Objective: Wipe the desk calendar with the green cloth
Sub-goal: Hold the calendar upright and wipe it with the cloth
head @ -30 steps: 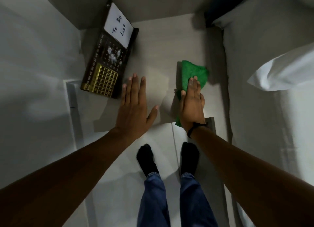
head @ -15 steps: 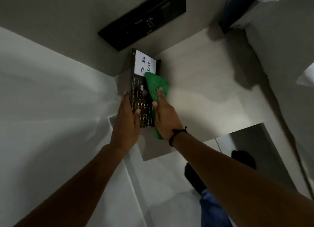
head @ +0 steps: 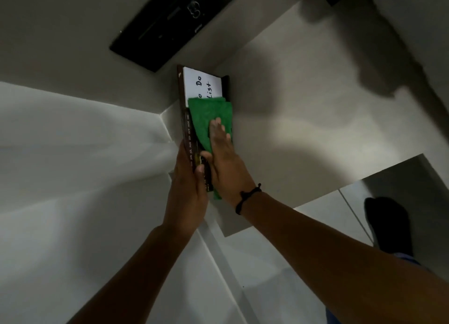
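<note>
The dark desk calendar [head: 186,119] lies on the pale desk top [head: 303,119], near its left corner, with a white "To Do List" card at its far end. My left hand [head: 188,190] grips the calendar's near left edge, thumb over the front. The green cloth [head: 209,116] is spread over the middle of the calendar and covers part of the card. My right hand [head: 224,161] lies flat on the cloth and presses it against the calendar; a black band sits on that wrist.
A black flat device [head: 170,25] hangs on the wall beyond the calendar. A white surface [head: 73,153] borders the desk on the left. The desk's near edge steps down to the tiled floor, where my foot in a dark sock [head: 386,221] stands at right.
My right hand has slid the green cloth further up the calendar, over the lower part of the white card. My left hand keeps its grip on the calendar's edge. The camera has moved closer.
</note>
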